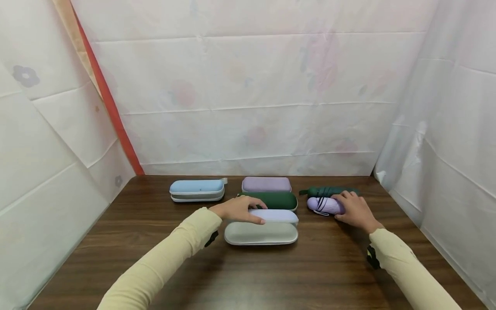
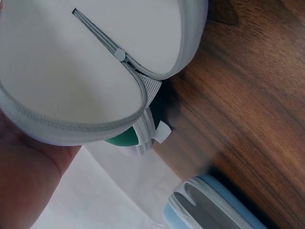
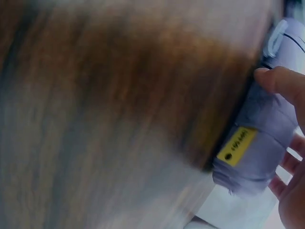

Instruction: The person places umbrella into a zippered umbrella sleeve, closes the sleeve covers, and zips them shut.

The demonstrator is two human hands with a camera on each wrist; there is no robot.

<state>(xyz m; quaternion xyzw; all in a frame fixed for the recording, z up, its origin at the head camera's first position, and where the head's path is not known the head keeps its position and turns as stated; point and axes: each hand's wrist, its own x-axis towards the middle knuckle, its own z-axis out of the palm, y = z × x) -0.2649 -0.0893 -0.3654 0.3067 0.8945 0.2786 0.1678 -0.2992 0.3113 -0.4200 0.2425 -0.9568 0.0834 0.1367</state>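
A pale lavender case with a light grey inside [image 1: 261, 234] stands unzipped at the middle of the table. My left hand [image 1: 241, 209] holds its raised lid, thumb towards the front; the left wrist view shows the pale lining [image 2: 62, 71] and the zip close up. At the right, my right hand [image 1: 355, 210] grips the right end of a folded lilac umbrella [image 1: 325, 206], thumb on one side and fingers on the other. The right wrist view shows the umbrella [image 3: 257, 124] with a yellow label. A dark green umbrella [image 1: 329, 191] lies just behind it.
Behind the lavender case lie a dark green case [image 1: 277, 200] and a purple case [image 1: 266, 184]. A light blue case [image 1: 197, 189], partly unzipped, is at the back left. Patterned white sheets [image 1: 248, 99] hang behind and beside the brown table [image 1: 248, 275].
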